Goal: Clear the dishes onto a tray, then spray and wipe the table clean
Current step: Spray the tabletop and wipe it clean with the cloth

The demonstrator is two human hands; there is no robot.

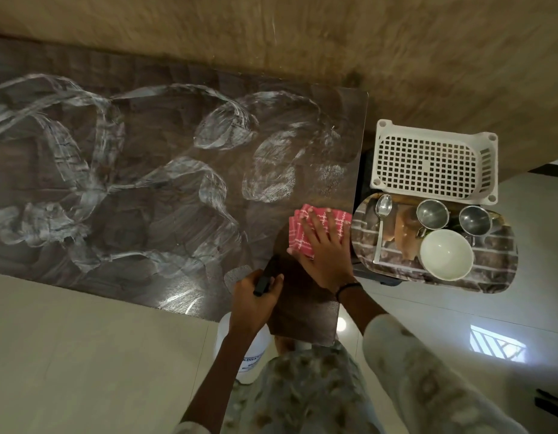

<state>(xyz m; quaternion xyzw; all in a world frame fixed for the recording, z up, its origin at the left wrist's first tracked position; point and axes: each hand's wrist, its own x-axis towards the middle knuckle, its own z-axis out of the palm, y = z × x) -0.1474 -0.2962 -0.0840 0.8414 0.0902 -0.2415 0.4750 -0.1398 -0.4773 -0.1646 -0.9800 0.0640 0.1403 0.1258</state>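
The right hand [323, 242] is pressing flat on the folded red checked cloth [306, 233], wiping the dark wooden table [146, 198]. The left hand [255, 292] is gripping the white spray bottle [240, 349]. Next, the foamy streaks [209, 136] probably need rubbing away.

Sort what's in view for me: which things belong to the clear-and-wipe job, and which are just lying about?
In the job:
- red checked cloth under the right hand
- spray bottle gripped by the left hand
- table with foamy streaks
- tray holding spoon, two steel cups, white bowl

Lying about:
- white plastic basket, upside down, behind the tray
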